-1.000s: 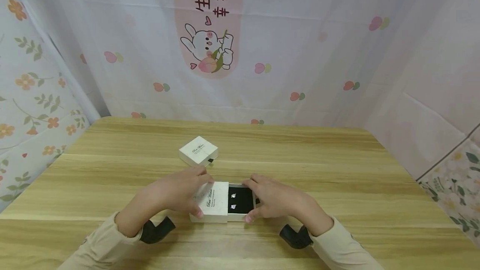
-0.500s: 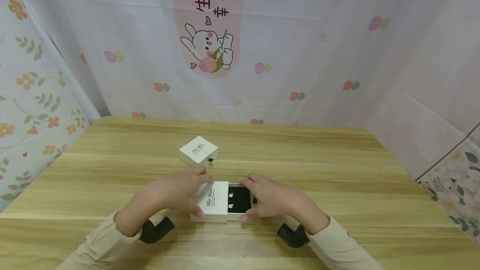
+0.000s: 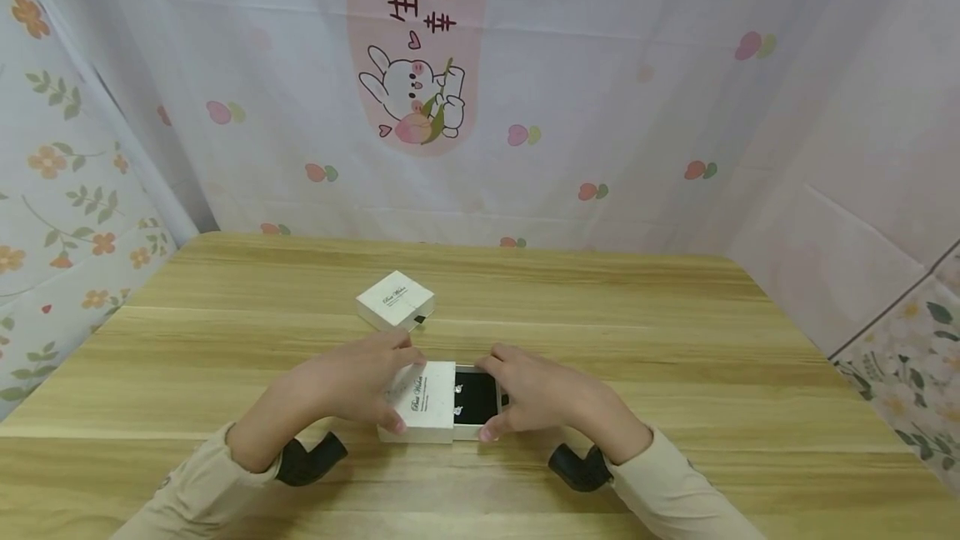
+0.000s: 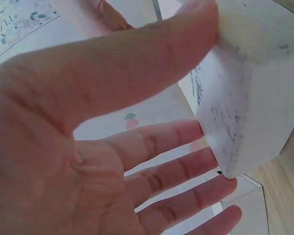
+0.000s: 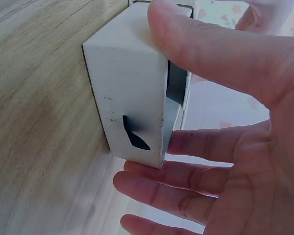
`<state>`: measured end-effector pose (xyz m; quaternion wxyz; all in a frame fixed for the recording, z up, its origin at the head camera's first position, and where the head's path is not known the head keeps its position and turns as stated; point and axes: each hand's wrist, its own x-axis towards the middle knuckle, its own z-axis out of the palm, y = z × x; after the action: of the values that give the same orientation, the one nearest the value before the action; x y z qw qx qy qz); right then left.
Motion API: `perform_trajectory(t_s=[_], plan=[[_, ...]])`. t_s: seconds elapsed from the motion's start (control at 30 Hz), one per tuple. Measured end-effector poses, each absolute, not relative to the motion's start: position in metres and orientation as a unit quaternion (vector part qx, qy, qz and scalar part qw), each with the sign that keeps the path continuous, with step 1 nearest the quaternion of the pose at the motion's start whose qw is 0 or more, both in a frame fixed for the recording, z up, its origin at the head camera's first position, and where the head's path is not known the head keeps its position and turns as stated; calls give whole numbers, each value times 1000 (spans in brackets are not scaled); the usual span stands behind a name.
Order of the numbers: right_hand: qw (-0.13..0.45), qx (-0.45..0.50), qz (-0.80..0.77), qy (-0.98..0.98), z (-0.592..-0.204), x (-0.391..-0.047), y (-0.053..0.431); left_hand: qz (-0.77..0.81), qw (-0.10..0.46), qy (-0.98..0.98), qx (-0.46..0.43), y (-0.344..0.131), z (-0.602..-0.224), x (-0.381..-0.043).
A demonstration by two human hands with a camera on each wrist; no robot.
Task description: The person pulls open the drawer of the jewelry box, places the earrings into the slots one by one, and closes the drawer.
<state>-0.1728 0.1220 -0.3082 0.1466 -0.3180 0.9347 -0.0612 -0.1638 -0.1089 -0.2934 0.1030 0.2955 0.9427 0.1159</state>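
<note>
Taking the white box as the centre of the clock and the table's far edge as 12, its outer cover [image 3: 433, 397] lies flat on the wooden table [image 3: 637, 323], with the drawer [image 3: 467, 433] partly out toward 3 o'clock. The left hand [image 3: 360, 382] holds the cover from 9 o'clock, its thumb on the near side and its fingers reaching the far side, so the grip is as wide as the box. The right hand [image 3: 536, 397] holds the drawer's outer end from 3 o'clock in a similar spread, thumb on the near wall and fingers around the far side. Inside the drawer, a black insert [image 3: 480, 402] carries two small silvery earrings [image 3: 458, 388], one at 12 and one at 6 to each other, just beside the cover's edge. A dark pull tab [image 5: 136, 139] sticks out from the drawer's end wall. Black printed lettering [image 3: 418, 394] runs along the cover. At 11 o'clock, beyond the left hand's fingers, a second white box [image 3: 395, 298] sits closed and turned cornerwise, its own black tab [image 3: 420, 320] at its 4 o'clock. Black curved pieces show under both wrists, at 8 and 4 o'clock, beside beige cuffs [image 3: 197, 482]. At 12 hangs a pale curtain [image 3: 637, 107] bearing a sideways rabbit [image 3: 408, 90].
</note>
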Motion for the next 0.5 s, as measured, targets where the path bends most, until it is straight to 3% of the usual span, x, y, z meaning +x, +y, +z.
perform_trajectory(t_s=[0.5], plan=[[144, -326, -54, 933, -308, -174, 118, 121, 107, 940, 300, -111, -293, -164]])
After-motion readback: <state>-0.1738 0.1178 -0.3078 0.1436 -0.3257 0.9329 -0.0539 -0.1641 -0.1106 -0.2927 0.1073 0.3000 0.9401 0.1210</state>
